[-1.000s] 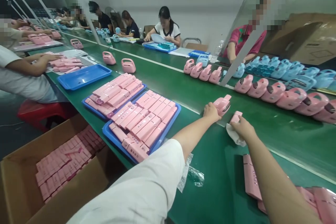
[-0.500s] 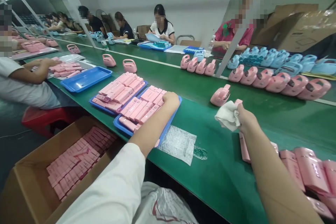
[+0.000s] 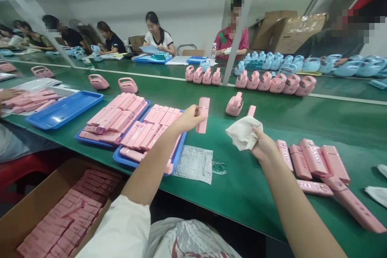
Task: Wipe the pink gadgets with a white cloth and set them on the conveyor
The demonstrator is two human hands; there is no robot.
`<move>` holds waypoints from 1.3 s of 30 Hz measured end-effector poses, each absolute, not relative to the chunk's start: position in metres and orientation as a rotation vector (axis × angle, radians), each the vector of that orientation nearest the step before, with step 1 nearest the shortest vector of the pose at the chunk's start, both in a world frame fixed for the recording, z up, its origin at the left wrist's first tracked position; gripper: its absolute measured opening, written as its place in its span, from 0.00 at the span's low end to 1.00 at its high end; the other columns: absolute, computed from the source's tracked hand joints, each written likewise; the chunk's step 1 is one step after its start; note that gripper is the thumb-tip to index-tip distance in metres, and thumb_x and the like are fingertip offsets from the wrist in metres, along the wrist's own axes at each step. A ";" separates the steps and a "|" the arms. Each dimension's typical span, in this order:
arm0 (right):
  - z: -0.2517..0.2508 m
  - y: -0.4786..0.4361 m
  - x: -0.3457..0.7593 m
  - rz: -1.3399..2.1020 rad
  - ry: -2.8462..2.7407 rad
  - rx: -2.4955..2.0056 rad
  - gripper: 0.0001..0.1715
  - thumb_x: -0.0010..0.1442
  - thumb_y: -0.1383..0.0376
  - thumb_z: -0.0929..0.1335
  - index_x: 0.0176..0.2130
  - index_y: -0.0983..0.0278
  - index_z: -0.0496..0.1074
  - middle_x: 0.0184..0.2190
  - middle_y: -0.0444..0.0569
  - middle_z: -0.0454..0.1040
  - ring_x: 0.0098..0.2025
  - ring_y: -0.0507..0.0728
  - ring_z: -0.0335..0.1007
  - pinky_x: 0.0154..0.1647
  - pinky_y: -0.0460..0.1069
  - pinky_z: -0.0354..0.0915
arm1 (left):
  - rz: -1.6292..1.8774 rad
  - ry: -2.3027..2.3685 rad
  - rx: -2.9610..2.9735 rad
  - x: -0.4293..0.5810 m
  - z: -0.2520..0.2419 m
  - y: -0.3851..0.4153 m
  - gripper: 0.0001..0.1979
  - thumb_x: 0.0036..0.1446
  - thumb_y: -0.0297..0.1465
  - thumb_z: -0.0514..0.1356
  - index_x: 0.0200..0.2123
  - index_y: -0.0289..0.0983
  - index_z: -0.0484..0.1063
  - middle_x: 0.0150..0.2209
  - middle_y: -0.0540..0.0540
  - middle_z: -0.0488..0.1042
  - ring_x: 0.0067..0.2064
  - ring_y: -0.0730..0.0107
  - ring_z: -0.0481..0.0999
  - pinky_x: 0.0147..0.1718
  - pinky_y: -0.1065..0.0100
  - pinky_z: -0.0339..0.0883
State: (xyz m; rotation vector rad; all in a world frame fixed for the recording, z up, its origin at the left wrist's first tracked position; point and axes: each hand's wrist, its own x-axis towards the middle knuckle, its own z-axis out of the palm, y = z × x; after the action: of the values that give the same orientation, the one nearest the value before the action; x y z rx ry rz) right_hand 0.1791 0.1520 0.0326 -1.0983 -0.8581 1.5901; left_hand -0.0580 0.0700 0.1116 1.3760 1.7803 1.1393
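My left hand pinches a pink plastic casing, a long box-like piece held upright just past the right rim of a blue tray. That tray carries rows of similar pink casings. In my right hand a white cloth is bunched. The tip of another pink piece sticks up behind the cloth; its lower part is hidden, so I cannot tell how it is held. Several loose pink casings lie to the right of my right hand.
A bubble-wrap sheet lies near the front edge. Another filled tray and a blue tray are left. An open carton of pink casings stands below. Pink handled housings dot the green bench. Co-workers sit opposite.
My left hand has lifted a pink casing from the tray and brought it right. My right hand still has the cloth. The view has turned to the right.
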 end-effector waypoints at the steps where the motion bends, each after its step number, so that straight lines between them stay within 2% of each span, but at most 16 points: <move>1: 0.040 0.148 0.179 1.588 -0.825 -1.054 0.12 0.54 0.60 0.68 0.40 0.59 0.68 0.41 0.48 0.77 0.47 0.59 0.75 0.44 0.55 0.76 | 1.202 1.596 1.363 -0.051 0.115 0.061 0.14 0.52 0.37 0.64 0.39 0.37 0.69 0.38 0.43 0.76 0.39 0.61 0.76 0.36 0.66 0.68; 5: 0.073 0.128 0.175 1.533 -0.728 -0.851 0.14 0.54 0.61 0.69 0.41 0.61 0.70 0.45 0.49 0.76 0.51 0.59 0.73 0.46 0.54 0.75 | 1.187 1.098 1.242 -0.021 0.115 0.030 0.19 0.56 0.42 0.62 0.45 0.38 0.65 0.34 0.46 0.73 0.31 0.67 0.76 0.30 0.67 0.69; 10: 0.093 0.091 0.171 1.210 -1.042 -0.829 0.15 0.59 0.56 0.67 0.45 0.59 0.73 0.44 0.48 0.77 0.50 0.60 0.73 0.48 0.57 0.74 | 1.150 0.871 1.169 0.009 0.102 0.020 0.17 0.57 0.44 0.61 0.41 0.38 0.64 0.33 0.48 0.74 0.24 0.74 0.73 0.21 0.73 0.64; 12: 0.090 0.077 0.170 0.980 -1.431 -0.752 0.16 0.63 0.59 0.64 0.49 0.56 0.73 0.53 0.48 0.73 0.58 0.62 0.68 0.58 0.60 0.68 | 1.153 0.870 1.125 0.018 0.095 0.023 0.17 0.57 0.46 0.60 0.39 0.38 0.66 0.29 0.49 0.73 0.21 0.75 0.70 0.18 0.73 0.61; 14: 0.082 0.068 0.170 0.652 -1.793 -0.596 0.22 0.63 0.66 0.63 0.55 0.54 0.71 0.61 0.46 0.66 0.66 0.62 0.57 0.67 0.62 0.57 | 1.200 0.923 1.036 0.025 0.087 0.028 0.19 0.56 0.48 0.59 0.34 0.36 0.68 0.20 0.51 0.69 0.18 0.75 0.66 0.16 0.73 0.58; 17: 0.067 0.066 0.180 0.340 -2.162 -0.354 0.30 0.61 0.72 0.61 0.61 0.56 0.65 0.62 0.48 0.65 0.69 0.60 0.51 0.69 0.63 0.53 | 1.326 1.003 0.907 0.030 0.074 0.039 0.20 0.50 0.48 0.63 0.29 0.36 0.68 0.15 0.54 0.64 0.15 0.77 0.62 0.14 0.74 0.53; 19: 0.058 0.071 0.197 0.383 -2.268 -0.389 0.31 0.61 0.72 0.60 0.62 0.58 0.64 0.62 0.48 0.65 0.68 0.59 0.54 0.67 0.62 0.57 | 1.348 1.023 0.875 0.032 0.066 0.048 0.22 0.47 0.50 0.64 0.29 0.36 0.67 0.17 0.54 0.66 0.16 0.78 0.63 0.14 0.75 0.54; 21: 0.053 0.079 0.224 0.532 -2.086 -0.714 0.25 0.61 0.67 0.62 0.56 0.58 0.71 0.57 0.48 0.71 0.62 0.61 0.64 0.62 0.62 0.65 | 1.301 1.034 0.902 0.034 0.057 0.055 0.25 0.48 0.54 0.62 0.28 0.36 0.65 0.20 0.53 0.68 0.16 0.78 0.64 0.15 0.75 0.56; 23: 0.052 0.085 0.262 0.652 -1.658 -1.107 0.17 0.59 0.57 0.65 0.44 0.59 0.77 0.41 0.49 0.80 0.47 0.63 0.77 0.48 0.60 0.75 | 1.256 1.048 0.941 0.038 0.046 0.059 0.26 0.50 0.55 0.59 0.30 0.35 0.64 0.23 0.52 0.70 0.16 0.79 0.65 0.14 0.75 0.57; 25: 0.060 0.085 0.308 0.632 -1.290 -1.333 0.23 0.54 0.45 0.67 0.35 0.60 0.76 0.25 0.49 0.76 0.31 0.63 0.77 0.31 0.58 0.77 | 1.223 1.073 0.947 0.043 0.032 0.060 0.26 0.51 0.55 0.58 0.33 0.36 0.63 0.25 0.53 0.70 0.16 0.81 0.64 0.14 0.76 0.56; 26: 0.068 0.082 0.333 0.561 -1.202 -1.360 0.26 0.53 0.42 0.66 0.34 0.61 0.74 0.24 0.50 0.75 0.29 0.62 0.76 0.28 0.58 0.76 | 1.199 1.093 0.948 0.045 0.025 0.059 0.26 0.51 0.55 0.58 0.34 0.36 0.63 0.24 0.54 0.69 0.16 0.81 0.64 0.14 0.77 0.56; 28: 0.091 0.071 0.382 0.301 -0.978 -1.385 0.30 0.52 0.39 0.64 0.36 0.62 0.70 0.31 0.54 0.76 0.32 0.63 0.76 0.31 0.58 0.75 | 1.120 1.133 0.981 0.049 0.012 0.060 0.27 0.48 0.55 0.60 0.36 0.37 0.62 0.24 0.56 0.69 0.15 0.80 0.64 0.13 0.76 0.56; 31: 0.133 0.048 0.443 -0.190 -0.711 -1.440 0.29 0.59 0.45 0.57 0.47 0.62 0.65 0.46 0.60 0.72 0.48 0.65 0.73 0.46 0.62 0.71 | 1.009 1.133 1.064 0.051 0.000 0.061 0.30 0.44 0.56 0.62 0.38 0.37 0.62 0.24 0.56 0.68 0.15 0.79 0.65 0.12 0.74 0.58; 33: 0.152 0.038 0.467 -0.411 -0.708 -1.590 0.26 0.62 0.52 0.57 0.50 0.65 0.68 0.48 0.62 0.70 0.54 0.67 0.68 0.56 0.65 0.62 | 0.981 1.113 1.105 0.052 -0.002 0.062 0.31 0.43 0.57 0.61 0.39 0.37 0.62 0.24 0.56 0.68 0.15 0.79 0.65 0.12 0.74 0.58; 36: 0.153 0.043 0.477 -0.484 -0.907 -1.842 0.21 0.59 0.64 0.62 0.49 0.68 0.73 0.45 0.62 0.73 0.50 0.68 0.69 0.55 0.65 0.61 | 0.998 1.132 1.136 0.051 -0.004 0.063 0.32 0.43 0.58 0.60 0.39 0.36 0.62 0.24 0.56 0.67 0.14 0.79 0.64 0.11 0.74 0.57; 39: 0.134 0.060 0.474 -0.424 -1.154 -1.961 0.18 0.56 0.70 0.64 0.45 0.66 0.76 0.46 0.59 0.75 0.50 0.65 0.70 0.54 0.58 0.64 | 1.072 1.158 1.130 0.050 -0.007 0.063 0.32 0.43 0.57 0.60 0.39 0.36 0.63 0.23 0.56 0.67 0.14 0.79 0.63 0.11 0.75 0.57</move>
State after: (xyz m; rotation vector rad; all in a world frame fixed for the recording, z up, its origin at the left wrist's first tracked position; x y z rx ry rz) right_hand 0.4740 0.0598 0.1342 -1.9608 -1.1541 -0.4239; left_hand 0.0496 0.0632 -0.0066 1.1296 1.1576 1.0720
